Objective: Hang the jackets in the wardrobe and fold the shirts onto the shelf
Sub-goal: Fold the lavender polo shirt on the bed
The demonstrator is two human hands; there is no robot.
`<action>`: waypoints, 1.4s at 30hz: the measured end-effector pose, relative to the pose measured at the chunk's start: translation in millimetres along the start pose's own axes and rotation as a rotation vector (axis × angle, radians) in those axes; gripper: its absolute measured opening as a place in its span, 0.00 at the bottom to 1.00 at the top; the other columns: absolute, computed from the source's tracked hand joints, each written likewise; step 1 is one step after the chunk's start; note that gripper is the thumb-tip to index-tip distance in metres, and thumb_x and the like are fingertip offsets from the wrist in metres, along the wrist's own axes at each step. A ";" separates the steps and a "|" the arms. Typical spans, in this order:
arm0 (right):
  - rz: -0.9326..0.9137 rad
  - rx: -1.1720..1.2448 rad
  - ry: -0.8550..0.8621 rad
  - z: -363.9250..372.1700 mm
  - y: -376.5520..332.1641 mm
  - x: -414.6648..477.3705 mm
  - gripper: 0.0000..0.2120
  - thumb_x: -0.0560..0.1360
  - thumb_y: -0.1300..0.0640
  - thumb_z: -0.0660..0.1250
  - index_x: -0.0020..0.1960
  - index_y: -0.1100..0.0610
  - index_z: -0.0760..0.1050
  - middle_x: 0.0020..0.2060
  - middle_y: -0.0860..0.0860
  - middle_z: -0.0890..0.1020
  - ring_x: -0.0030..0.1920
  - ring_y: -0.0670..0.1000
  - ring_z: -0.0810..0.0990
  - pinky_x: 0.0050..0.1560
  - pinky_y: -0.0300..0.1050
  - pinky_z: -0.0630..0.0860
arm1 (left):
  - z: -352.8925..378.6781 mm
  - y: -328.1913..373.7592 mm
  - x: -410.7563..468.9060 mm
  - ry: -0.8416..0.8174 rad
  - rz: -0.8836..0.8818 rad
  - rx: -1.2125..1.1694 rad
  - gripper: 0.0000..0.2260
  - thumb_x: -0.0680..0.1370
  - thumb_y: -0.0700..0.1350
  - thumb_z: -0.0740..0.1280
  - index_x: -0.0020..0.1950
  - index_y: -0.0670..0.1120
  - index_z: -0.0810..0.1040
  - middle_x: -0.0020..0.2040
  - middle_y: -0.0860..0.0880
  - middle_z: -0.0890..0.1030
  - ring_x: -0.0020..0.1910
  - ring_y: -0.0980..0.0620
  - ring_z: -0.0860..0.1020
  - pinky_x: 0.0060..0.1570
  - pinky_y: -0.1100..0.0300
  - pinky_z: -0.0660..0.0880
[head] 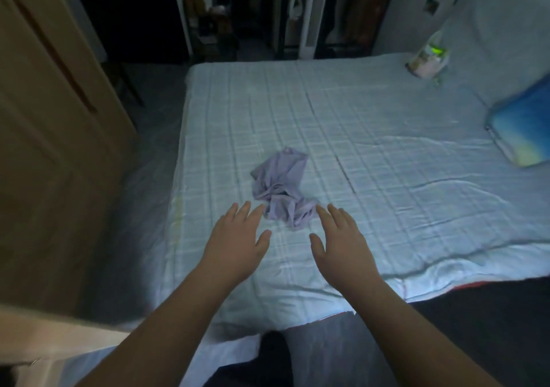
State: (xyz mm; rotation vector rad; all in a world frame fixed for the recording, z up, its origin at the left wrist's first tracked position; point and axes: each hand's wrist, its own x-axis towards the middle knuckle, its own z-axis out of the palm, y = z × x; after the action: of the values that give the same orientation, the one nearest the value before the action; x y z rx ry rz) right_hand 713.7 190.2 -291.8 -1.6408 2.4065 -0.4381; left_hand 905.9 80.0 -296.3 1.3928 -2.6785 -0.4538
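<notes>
A crumpled pale lilac shirt (281, 188) lies in a heap on the light checked bed sheet (372, 154), near the bed's left side. My left hand (235, 242) is stretched out flat, fingers apart, its fingertips just short of the shirt's near left edge. My right hand (340, 245) is likewise spread, palm down, with its fingertips at the shirt's near right edge. Neither hand holds anything. The wooden wardrobe (50, 148) stands at the left, its door seen at an angle.
A blue and yellow pillow (523, 130) lies at the bed's right edge. A plastic bag (428, 59) sits at the far right corner. Dark shelves with clutter (214, 26) and hanging items stand beyond the bed. A narrow floor strip (148, 136) runs between wardrobe and bed.
</notes>
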 end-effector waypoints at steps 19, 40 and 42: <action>0.213 0.134 -0.444 181.3 169.3 248.4 0.30 0.78 0.60 0.63 0.78 0.51 0.60 0.75 0.50 0.65 0.75 0.52 0.61 0.73 0.51 0.64 | 219.1 -41.1 279.4 -0.456 -0.112 -0.299 0.28 0.79 0.41 0.63 0.78 0.45 0.61 0.78 0.43 0.62 0.76 0.42 0.61 0.71 0.51 0.62; 0.163 0.023 -0.532 268.9 279.2 258.0 0.19 0.72 0.42 0.61 0.61 0.46 0.66 0.45 0.48 0.78 0.43 0.54 0.80 0.39 0.50 0.77 | 330.5 -51.0 246.1 -0.319 -0.257 -0.331 0.09 0.70 0.47 0.71 0.49 0.52 0.75 0.52 0.47 0.74 0.46 0.44 0.78 0.39 0.55 0.74; 0.178 -0.011 -0.565 258.9 290.0 243.8 0.19 0.73 0.41 0.60 0.62 0.45 0.66 0.46 0.48 0.79 0.43 0.53 0.80 0.40 0.50 0.77 | 328.7 -48.2 224.2 -0.438 -0.291 -0.270 0.12 0.70 0.49 0.72 0.51 0.52 0.74 0.54 0.47 0.73 0.51 0.44 0.77 0.43 0.52 0.75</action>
State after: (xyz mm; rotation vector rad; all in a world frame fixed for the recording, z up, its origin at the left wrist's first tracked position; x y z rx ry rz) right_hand 455.1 28.1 -634.5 -1.3095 2.0924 0.0678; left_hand 743.6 -55.9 -636.7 1.7686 -2.5754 -1.2274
